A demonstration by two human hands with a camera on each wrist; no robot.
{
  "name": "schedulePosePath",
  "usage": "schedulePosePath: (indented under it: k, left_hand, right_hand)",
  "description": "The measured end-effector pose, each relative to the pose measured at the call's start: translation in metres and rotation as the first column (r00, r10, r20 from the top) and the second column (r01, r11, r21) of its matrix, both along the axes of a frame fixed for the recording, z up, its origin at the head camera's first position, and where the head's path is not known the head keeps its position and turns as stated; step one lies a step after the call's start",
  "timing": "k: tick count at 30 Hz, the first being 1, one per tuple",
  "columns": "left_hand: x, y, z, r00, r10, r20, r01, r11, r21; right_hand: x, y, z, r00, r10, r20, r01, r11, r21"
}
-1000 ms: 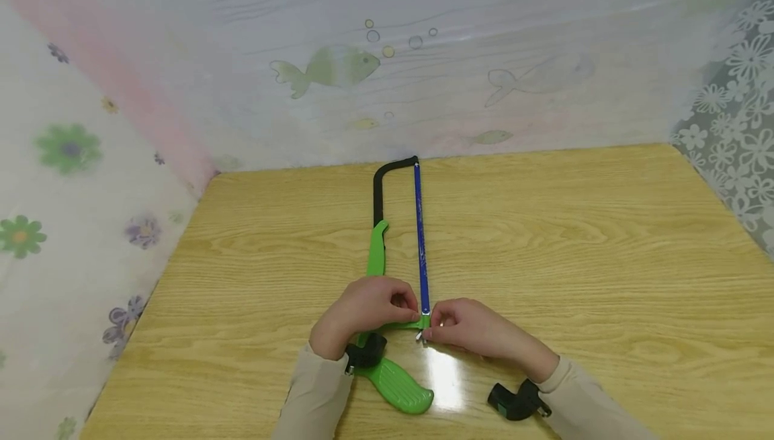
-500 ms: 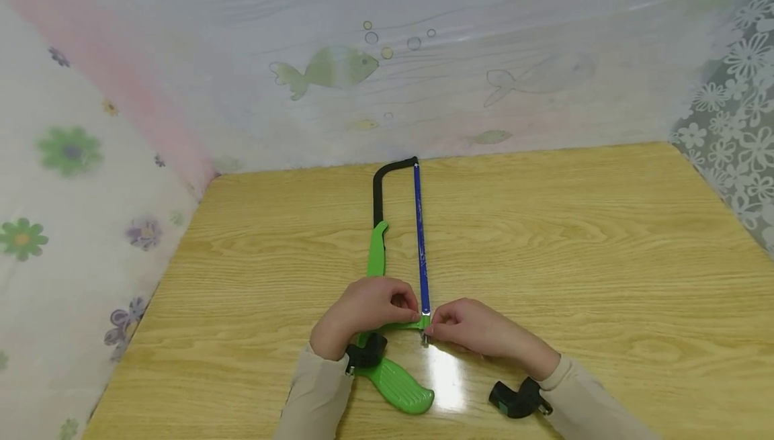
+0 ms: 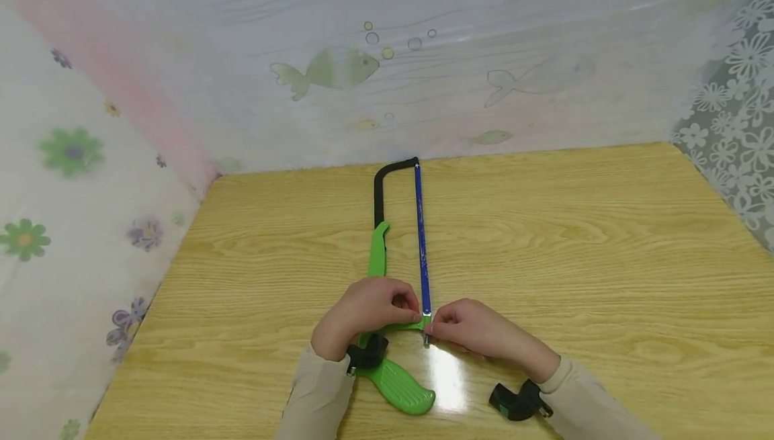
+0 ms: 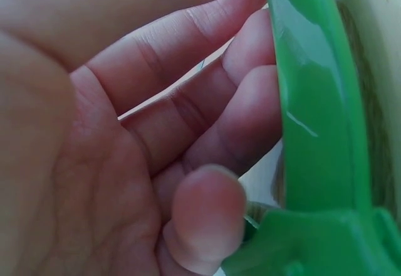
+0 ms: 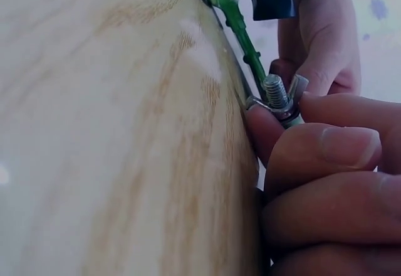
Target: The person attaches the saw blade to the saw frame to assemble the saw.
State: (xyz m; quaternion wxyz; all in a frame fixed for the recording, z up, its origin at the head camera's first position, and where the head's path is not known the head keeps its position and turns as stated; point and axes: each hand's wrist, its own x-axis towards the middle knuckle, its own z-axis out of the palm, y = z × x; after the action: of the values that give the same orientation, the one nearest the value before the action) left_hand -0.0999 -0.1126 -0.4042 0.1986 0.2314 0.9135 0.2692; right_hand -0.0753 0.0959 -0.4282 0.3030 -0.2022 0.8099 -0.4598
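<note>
A hacksaw lies flat on the table, its blue blade [image 3: 421, 238] running away from me and its green handle [image 3: 399, 386] toward me. My left hand [image 3: 375, 302] reaches over the frame and holds its near green arm [image 4: 319, 113], thumb and index finger at the blade's near end. At that end a wing nut [image 5: 285, 110] sits on a threaded bolt [image 5: 275, 90]. My right hand [image 3: 478, 327] pinches the wing nut between thumb and fingers. The frame under my left hand is partly hidden.
The wood-grain table [image 3: 574, 245] stretches away on both sides of the saw. Behind it hangs a fish-patterned covering [image 3: 435, 91], with a flowered one [image 3: 78, 225] at the left. Each wrist carries a black camera mount [image 3: 514, 401].
The wing nut has turned: its spread wings, visible a second ago, now look narrow. My right fingertips have shifted slightly on it. The left hand and the saw have stayed put.
</note>
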Motion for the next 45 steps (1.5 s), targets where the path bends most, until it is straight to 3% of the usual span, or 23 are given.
schedulePosePath:
  k: [14,45]
  left_hand:
    - [0.0015,-0.0011,-0.0014,1.0,0.006,0.005,-0.006,1.0,-0.008]
    - [0.0005,0.0012,0.0007,1.0,0.009,0.006,-0.008,1.0,-0.015]
  right_hand:
    - [0.0019,-0.0037,0.0019,0.998,0.023,0.052,-0.023,1.0,0.012]
    - [0.0011,-0.0003,0.001,1.0,0.008,0.007,-0.008,1.0,0.006]
